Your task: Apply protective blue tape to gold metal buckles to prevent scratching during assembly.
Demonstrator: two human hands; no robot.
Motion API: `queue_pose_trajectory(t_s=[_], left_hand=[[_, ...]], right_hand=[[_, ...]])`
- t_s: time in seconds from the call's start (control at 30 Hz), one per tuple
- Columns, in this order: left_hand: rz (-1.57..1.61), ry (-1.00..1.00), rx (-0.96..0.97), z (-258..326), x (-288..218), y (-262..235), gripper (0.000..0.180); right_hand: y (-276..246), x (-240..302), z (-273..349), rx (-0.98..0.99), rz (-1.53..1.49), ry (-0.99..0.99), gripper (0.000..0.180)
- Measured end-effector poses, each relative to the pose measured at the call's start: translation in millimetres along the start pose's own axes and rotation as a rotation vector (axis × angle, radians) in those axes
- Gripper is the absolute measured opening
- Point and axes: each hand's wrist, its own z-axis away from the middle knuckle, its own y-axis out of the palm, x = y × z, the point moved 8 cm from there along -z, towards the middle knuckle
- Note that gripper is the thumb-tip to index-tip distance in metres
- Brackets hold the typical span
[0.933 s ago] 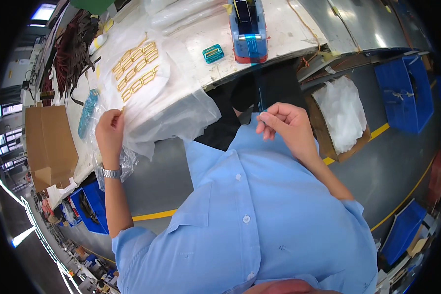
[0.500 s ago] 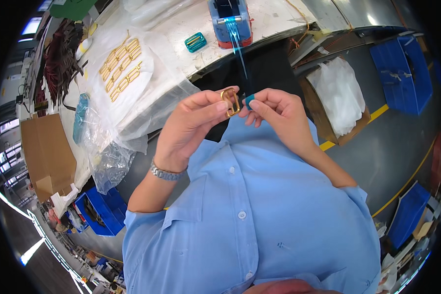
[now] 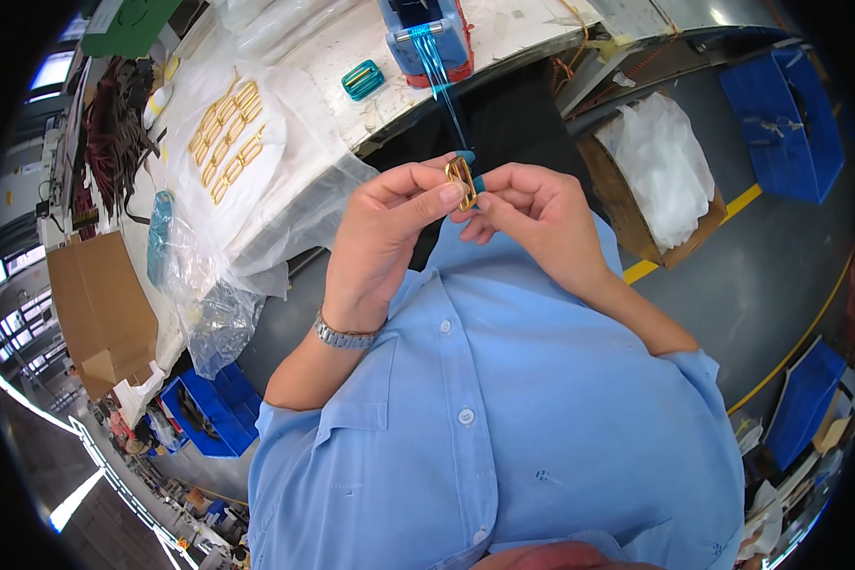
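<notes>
Between thumb and fingers my left hand (image 3: 375,228) grips a gold metal slide buckle (image 3: 459,179) with rectangular openings. Close beside it, my right hand (image 3: 551,214) pinches a strip of blue film tape (image 3: 436,71) against the buckle's right side. The strip stretches down from a blue tape dispenser (image 3: 459,49) with a red base at the table's edge. A bit of blue also shows at the buckle's top, by my left fingertips. My fingers hide how far the tape goes around the buckle. A buckle wrapped in blue film (image 3: 362,80) lies left of the dispenser.
Several bare gold buckles (image 3: 226,133) lie in rows on a white sheet (image 3: 266,157) on the table (image 3: 328,119). Clear plastic (image 3: 220,323) hangs off the table near an open cardboard box (image 3: 104,309). A box with white bags (image 3: 670,190) stands on the floor at right, near blue bins (image 3: 784,133).
My hands have come together, bringing the buckle against the tape. The buckle has turned more edge-on. The whole view has shifted slightly.
</notes>
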Motion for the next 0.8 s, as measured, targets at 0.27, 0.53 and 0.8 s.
queue_pose_trajectory(t_s=[0.27, 0.53, 0.8], left_hand=[[0.003, -0.049, -0.047, -3.4, 2.1, 3.4, 0.008], [0.023, -0.028, -0.025, -1.5, -0.2, 4.3, 0.008], [0.007, -0.043, -0.066, -3.9, 2.1, 3.3, 0.013]], right_hand=[[2.0, 0.5, 1.2, 0.015, -0.009, 0.011, 0.019], [2.3, 0.9, 0.4, 0.024, -0.040, 0.017, 0.020], [2.9, 1.6, 1.9, 0.021, -0.018, 0.025, 0.021]])
